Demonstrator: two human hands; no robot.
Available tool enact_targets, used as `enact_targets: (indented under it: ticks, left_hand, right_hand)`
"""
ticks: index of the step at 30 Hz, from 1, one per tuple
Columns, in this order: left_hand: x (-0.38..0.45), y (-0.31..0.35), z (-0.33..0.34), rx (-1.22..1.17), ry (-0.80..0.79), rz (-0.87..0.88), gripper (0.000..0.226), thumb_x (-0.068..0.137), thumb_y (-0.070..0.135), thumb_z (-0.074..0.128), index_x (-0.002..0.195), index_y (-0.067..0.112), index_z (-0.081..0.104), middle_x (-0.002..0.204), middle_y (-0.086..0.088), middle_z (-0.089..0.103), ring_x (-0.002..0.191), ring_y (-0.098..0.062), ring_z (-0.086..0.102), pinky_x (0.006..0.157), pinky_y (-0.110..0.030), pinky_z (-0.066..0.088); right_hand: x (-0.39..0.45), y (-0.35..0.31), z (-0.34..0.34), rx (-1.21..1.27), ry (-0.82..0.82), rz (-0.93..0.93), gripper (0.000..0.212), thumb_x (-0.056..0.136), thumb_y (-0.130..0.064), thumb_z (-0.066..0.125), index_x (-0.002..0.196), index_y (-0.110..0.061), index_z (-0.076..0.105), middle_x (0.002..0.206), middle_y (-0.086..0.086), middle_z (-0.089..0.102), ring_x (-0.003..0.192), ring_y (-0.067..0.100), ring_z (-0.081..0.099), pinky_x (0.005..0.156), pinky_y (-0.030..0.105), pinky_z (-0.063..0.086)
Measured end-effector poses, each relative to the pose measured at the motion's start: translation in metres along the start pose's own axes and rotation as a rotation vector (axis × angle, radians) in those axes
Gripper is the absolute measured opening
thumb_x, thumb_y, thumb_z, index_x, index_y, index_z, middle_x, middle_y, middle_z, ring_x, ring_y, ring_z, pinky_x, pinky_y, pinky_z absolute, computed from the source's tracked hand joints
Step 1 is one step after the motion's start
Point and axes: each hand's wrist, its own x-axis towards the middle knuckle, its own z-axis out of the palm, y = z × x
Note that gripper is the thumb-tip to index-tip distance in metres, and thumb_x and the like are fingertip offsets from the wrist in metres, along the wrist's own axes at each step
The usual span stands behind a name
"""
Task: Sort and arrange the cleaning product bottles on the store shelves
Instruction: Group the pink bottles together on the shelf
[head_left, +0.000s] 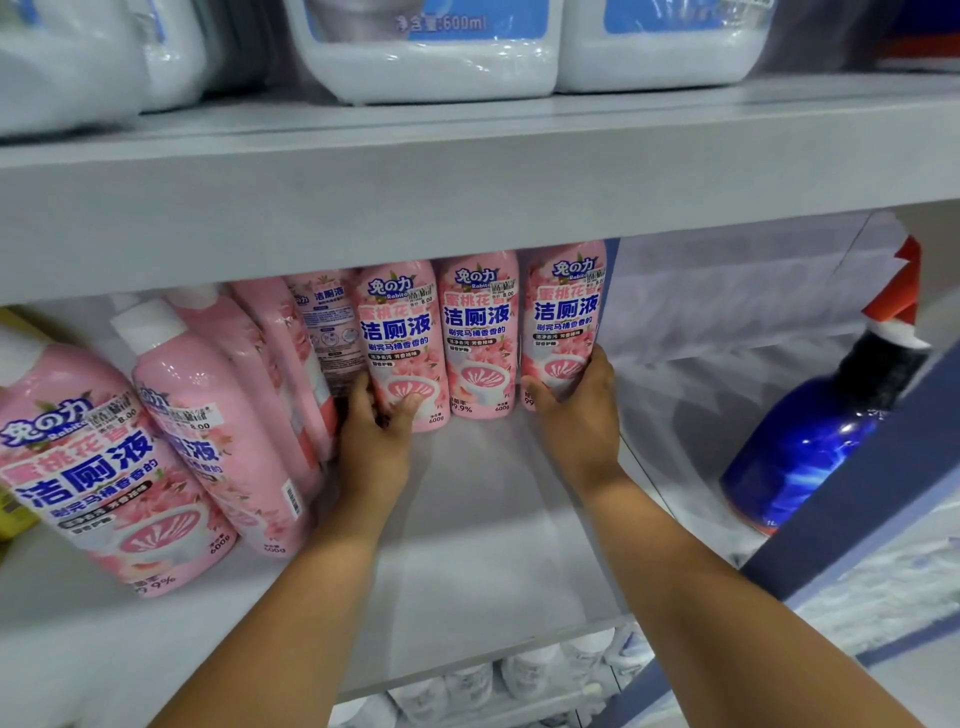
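Three pink toilet-cleaner bottles stand in a row at the back of the grey middle shelf (483, 525). My left hand (376, 431) grips the base of the leftmost one (402, 332), thumb on its front. My right hand (579, 410) grips the base of the rightmost one (563, 312), fingers round its right side. The middle bottle (480, 322) stands between them, untouched. More pink bottles of the same kind (208, 415) lean and crowd together at the left, the nearest one (98, 467) large in view.
A blue bottle with a red and white nozzle (810, 441) stands alone at the right, beside a dark blue shelf upright (852, 514). White jugs (431, 47) line the shelf above. White bottles (519, 675) show on the shelf below.
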Motion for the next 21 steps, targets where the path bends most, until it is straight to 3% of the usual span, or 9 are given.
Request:
enact_targets:
  ticks: [5, 8, 12, 16, 19, 21]
  left_hand:
    - [-0.007, 0.000, 0.000, -0.015, -0.075, 0.018, 0.049, 0.078, 0.040, 0.074, 0.123, 0.028, 0.057, 0.124, 0.003, 0.072, 0.117, -0.017, 0.068, 0.105, -0.050, 0.051]
    - [-0.011, 0.003, 0.000, 0.067, 0.000, 0.040, 0.050, 0.079, 0.047, 0.072, 0.123, 0.030, 0.054, 0.119, 0.004, 0.072, 0.109, -0.018, 0.070, 0.098, -0.049, 0.055]
    - [-0.009, 0.005, -0.002, 0.032, 0.081, 0.039, 0.045, 0.086, 0.031, 0.075, 0.125, 0.024, 0.053, 0.120, -0.002, 0.072, 0.107, -0.018, 0.070, 0.097, -0.046, 0.055]
    - [-0.004, -0.002, -0.005, 0.033, 0.052, 0.037, 0.047, 0.080, 0.044, 0.075, 0.120, 0.027, 0.056, 0.117, 0.003, 0.074, 0.107, -0.017, 0.071, 0.097, -0.049, 0.056]
    - [-0.002, -0.006, -0.005, 0.014, 0.045, 0.036, 0.049, 0.081, 0.041, 0.077, 0.124, 0.026, 0.057, 0.118, 0.005, 0.074, 0.108, -0.017, 0.071, 0.097, -0.051, 0.056]
    - [0.000, -0.008, -0.004, -0.019, 0.041, 0.041, 0.050, 0.082, 0.036, 0.077, 0.126, 0.025, 0.057, 0.119, 0.002, 0.073, 0.109, -0.017, 0.071, 0.098, -0.051, 0.056]
  right_hand:
    - [0.003, 0.003, 0.000, 0.003, -0.047, -0.022, 0.075, 0.079, -0.043, 0.081, 0.142, -0.042, 0.042, 0.131, -0.018, 0.060, 0.117, 0.006, 0.064, 0.097, 0.044, 0.058]
    - [0.003, 0.004, 0.000, -0.022, -0.011, -0.022, 0.074, 0.079, -0.040, 0.080, 0.143, -0.039, 0.042, 0.130, -0.016, 0.058, 0.118, 0.009, 0.063, 0.098, 0.045, 0.057]
    - [0.004, 0.009, -0.001, -0.009, 0.010, -0.025, 0.079, 0.078, -0.040, 0.081, 0.145, -0.036, 0.040, 0.132, -0.013, 0.055, 0.122, 0.013, 0.061, 0.100, 0.047, 0.055]
    - [-0.001, 0.002, -0.002, -0.020, 0.029, -0.033, 0.074, 0.079, -0.044, 0.081, 0.142, -0.030, 0.045, 0.130, -0.010, 0.050, 0.121, 0.014, 0.058, 0.100, 0.045, 0.055]
    - [-0.010, -0.036, -0.013, -0.064, 0.204, -0.275, 0.052, 0.087, -0.031, 0.079, 0.130, -0.011, 0.056, 0.120, -0.001, 0.051, 0.109, 0.019, 0.059, 0.095, 0.037, 0.052]
    - [-0.009, -0.084, -0.020, -0.028, 0.143, -0.497, 0.029, 0.093, -0.025, 0.072, 0.115, -0.007, 0.065, 0.109, 0.004, 0.060, 0.097, 0.020, 0.062, 0.086, 0.034, 0.053]
